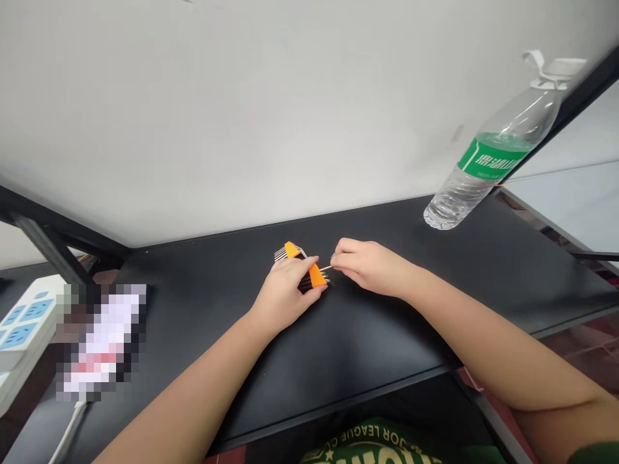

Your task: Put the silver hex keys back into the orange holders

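Note:
An orange holder (316,276) with several thin metal rods in it sits at the middle of the black table. My left hand (290,283) is wrapped over it, fingers on top and thumb at its near right edge. Rod ends stick out past the holder on both sides. Just to the right, my right hand (358,263) pinches the end of a thin light rod (325,268) that reaches the holder. My left palm and fingers hide the holder's middle.
A large water bottle (496,154) with a green label stands at the back right of the black table (203,283), near the wall. At the left are a white power strip (33,316), a blurred-out object (104,341) and a white cable (70,428).

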Tool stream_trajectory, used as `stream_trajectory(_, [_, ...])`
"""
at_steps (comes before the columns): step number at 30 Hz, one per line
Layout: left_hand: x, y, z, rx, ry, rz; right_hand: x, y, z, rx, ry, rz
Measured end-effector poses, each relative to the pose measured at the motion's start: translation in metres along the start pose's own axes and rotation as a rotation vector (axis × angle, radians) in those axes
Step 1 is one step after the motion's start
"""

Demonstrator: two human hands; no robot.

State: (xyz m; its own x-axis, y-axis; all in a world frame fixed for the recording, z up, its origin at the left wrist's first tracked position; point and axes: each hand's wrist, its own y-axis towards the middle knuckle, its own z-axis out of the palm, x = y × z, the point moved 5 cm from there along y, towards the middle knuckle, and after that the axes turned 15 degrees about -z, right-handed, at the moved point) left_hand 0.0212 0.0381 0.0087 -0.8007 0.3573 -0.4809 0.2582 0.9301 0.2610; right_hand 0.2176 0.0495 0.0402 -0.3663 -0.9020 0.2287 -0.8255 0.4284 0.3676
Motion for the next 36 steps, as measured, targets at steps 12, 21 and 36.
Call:
stream_trajectory(12, [-0.013,-0.001,-0.003,0.073,-0.061,0.061,0.01,0.012,0.014,-0.141,0.407,0.078])
stream_trajectory(21, [-0.008,-0.002,-0.004,-0.008,-0.053,0.054,-0.035,-0.004,0.008,-0.077,0.093,0.251])
stream_trajectory(36, [-0.006,-0.002,-0.002,0.021,-0.055,0.027,-0.047,-0.008,0.017,0.194,-0.143,0.263])
